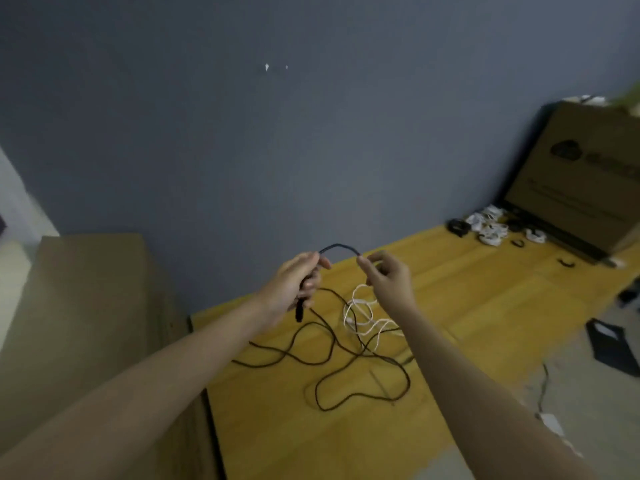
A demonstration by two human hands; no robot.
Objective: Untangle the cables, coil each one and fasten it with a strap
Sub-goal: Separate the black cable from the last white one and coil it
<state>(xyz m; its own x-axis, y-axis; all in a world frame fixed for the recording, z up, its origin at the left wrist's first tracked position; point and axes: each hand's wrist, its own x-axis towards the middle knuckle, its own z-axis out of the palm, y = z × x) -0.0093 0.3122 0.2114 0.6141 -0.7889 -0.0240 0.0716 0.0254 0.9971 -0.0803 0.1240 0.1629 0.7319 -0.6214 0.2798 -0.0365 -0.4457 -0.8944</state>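
Note:
A long black cable lies in loose loops on the yellow wooden table. My left hand grips its end, with the black plug hanging below my palm. A short arc of the cable bridges over to my right hand, which pinches it between thumb and fingers. Both hands are raised above the table. A white cable lies tangled under my right hand and crosses the black loops.
Several coiled white and black cables lie at the table's far right beside a large cardboard box. A black strap lies nearby. Another cardboard box stands left of the table. A black pouch lies on the floor at right.

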